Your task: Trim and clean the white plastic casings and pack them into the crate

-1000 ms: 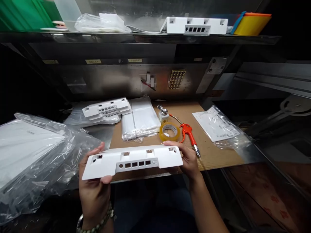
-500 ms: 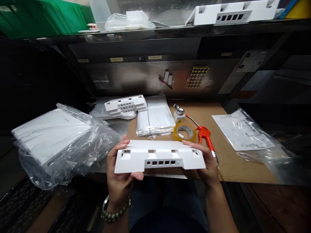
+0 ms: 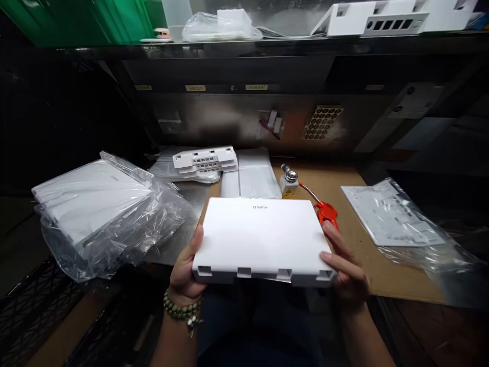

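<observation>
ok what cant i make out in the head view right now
In the head view:
White device: underside hidden by its own body.
Left hand: partly hidden by the white device.
Yellow labels: writing too small and blurred.
Shelf unit: top cut off by the upper edge.

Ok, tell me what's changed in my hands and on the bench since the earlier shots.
The white box has tipped: its flat lettered face now shows and its row of ports has turned out of sight. The tape roll is no longer visible. The left hand and right hand still hold the box; the bottle and red air gun stay put.
</observation>
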`<control>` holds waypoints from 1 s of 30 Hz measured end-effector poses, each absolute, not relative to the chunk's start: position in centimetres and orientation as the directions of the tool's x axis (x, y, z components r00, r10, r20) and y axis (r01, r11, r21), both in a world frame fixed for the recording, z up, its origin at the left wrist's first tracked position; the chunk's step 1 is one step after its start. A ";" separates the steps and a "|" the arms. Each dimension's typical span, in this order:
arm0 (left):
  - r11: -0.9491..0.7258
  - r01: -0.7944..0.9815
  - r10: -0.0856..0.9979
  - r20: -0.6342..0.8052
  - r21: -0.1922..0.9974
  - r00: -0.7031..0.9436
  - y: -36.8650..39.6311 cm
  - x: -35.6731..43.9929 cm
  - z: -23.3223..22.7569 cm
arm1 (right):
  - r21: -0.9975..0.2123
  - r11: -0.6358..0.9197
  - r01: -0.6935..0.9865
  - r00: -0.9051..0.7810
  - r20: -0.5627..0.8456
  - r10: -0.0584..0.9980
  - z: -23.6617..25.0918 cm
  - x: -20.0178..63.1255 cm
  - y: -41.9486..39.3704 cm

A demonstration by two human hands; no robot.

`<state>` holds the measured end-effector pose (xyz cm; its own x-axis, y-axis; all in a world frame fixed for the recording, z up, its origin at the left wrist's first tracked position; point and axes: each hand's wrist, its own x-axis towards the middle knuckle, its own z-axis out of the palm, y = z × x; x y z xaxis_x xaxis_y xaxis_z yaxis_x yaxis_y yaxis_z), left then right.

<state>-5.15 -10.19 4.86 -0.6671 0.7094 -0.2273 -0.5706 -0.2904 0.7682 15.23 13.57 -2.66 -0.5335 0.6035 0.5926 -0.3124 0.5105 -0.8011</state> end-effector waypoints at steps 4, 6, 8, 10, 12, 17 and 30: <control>-0.397 -0.444 0.593 -0.144 0.803 -0.792 -10.1 -4.4 3.7 | -0.892 0.369 -0.262 -0.512 0.452 0.730 -2.4 15.5 13.1; -0.391 -0.417 0.587 -0.127 0.820 -0.800 -10.3 -4.2 3.0 | -0.964 0.185 -0.189 -0.609 0.263 0.749 -2.7 16.1 12.6; -0.376 -0.410 0.593 -0.124 0.831 -0.795 -10.7 -4.2 2.3 | -0.982 0.072 -0.174 -0.687 0.173 0.706 -3.3 16.8 12.1; -0.370 -0.410 0.604 -0.120 0.833 -0.788 -11.0 -4.5 1.6 | -0.982 0.039 -0.187 -0.696 0.160 0.700 -3.8 17.3 11.5; -0.380 -0.404 0.607 -0.106 0.832 -0.788 -11.4 -4.7 0.9 | -0.980 0.050 -0.190 -0.679 0.168 0.715 -4.1 17.4 11.0; -0.400 -0.357 0.537 -0.099 0.844 -0.838 -12.4 -5.1 -0.6 | -0.980 0.087 -0.180 -0.679 0.188 0.710 -3.7 16.9 10.6; -0.313 -0.359 0.510 -0.164 0.879 -0.845 -11.8 -5.4 1.2 | -0.972 0.123 -0.202 -0.684 0.229 0.692 -1.8 16.8 10.0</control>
<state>-5.41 -11.76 1.19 -0.8446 0.5098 -0.1636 -0.3592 -0.3129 0.8793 16.77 10.04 -1.80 -0.6840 0.6925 0.2294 -0.2015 0.1228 -0.9717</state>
